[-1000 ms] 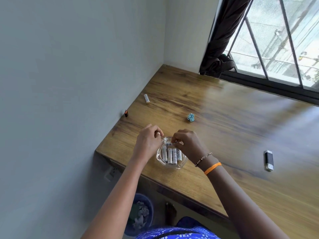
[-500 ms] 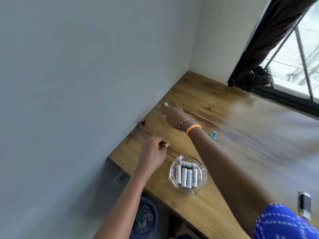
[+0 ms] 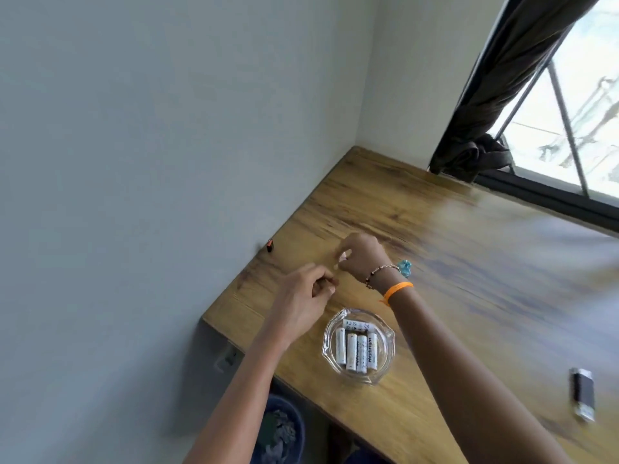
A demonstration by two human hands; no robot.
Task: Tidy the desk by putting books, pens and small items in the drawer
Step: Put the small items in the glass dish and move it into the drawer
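Batteries [image 3: 356, 351] lie in a glass dish [image 3: 385, 366] near the worktop [image 3: 469, 262] front edge. Just beyond, the right hand [image 3: 363, 254] seems to pinch something small and white; left hand [image 3: 306, 294] fingers curl loosely, holding nothing. Open wood stretches right.

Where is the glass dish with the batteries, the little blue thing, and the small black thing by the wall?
glass dish [image 3: 388, 333], head view, on its right rim.
little blue thing [image 3: 405, 267], head view, on its middle, beside the wrist.
small black thing [image 3: 270, 245], head view, on its middle, at the wall.
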